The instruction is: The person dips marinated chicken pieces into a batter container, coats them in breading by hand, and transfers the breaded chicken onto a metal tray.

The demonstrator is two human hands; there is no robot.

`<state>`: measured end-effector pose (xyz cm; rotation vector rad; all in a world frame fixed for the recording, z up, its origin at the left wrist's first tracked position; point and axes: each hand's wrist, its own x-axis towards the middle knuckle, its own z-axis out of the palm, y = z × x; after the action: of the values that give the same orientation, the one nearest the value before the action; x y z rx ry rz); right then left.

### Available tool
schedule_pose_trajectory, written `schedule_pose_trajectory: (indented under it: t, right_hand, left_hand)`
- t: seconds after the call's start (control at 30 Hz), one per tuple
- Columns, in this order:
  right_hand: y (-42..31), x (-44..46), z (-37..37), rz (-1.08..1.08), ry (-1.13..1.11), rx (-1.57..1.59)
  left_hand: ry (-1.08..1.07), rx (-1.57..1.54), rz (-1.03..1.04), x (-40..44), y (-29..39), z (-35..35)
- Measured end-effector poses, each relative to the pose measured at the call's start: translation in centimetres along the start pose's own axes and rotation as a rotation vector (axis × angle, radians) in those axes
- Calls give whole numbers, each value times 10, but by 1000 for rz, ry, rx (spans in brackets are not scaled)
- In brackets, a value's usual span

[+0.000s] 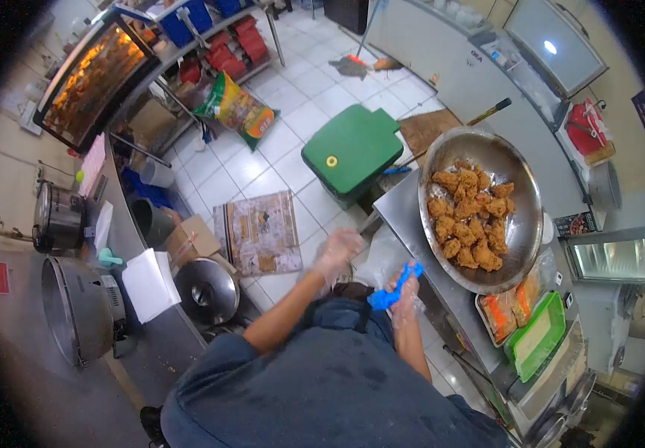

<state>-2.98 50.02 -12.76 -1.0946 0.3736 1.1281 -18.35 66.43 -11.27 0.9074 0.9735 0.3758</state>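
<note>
My left hand, in a thin clear plastic glove, is held out over the floor with its fingers loosely apart and nothing visible in them. My right hand, also in a clear glove, is closed on a crumpled bright blue piece that looks like thin plastic; its exact kind is hard to make out. To the right of that hand, a large steel bowl rests on the metal counter. Pieces of fried chicken lie inside the bowl.
A green-lidded bin stands ahead. Flattened cardboard covers some floor tiles. On the right counter are packed bags and a green tray. A steel lid, white paper and a large pot are at left.
</note>
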Motion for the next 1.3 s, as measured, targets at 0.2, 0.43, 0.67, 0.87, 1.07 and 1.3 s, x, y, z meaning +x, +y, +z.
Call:
schedule_pose_trajectory:
  t: [0.2, 0.43, 0.67, 0.87, 1.07, 1.3]
  right_hand:
    - [20, 28, 66, 99, 48, -36]
    - [37, 61, 125, 86, 93, 143]
    - [63, 101, 170, 149, 231, 222]
    - [100, 167, 184, 264, 219, 393]
    - [175, 318, 185, 162, 13, 918]
    - [120, 328, 226, 228, 226, 690]
  left_hand:
    - [196, -148, -319, 164, -14, -86]
    - [263, -315, -282, 404, -51, -169]
    - [356, -576, -438, 464, -73, -169]
    - [406, -622, -426, 401, 1, -129]
    - [561, -78, -89, 330, 79, -88]
    - [239, -72, -329, 371, 2, -179]
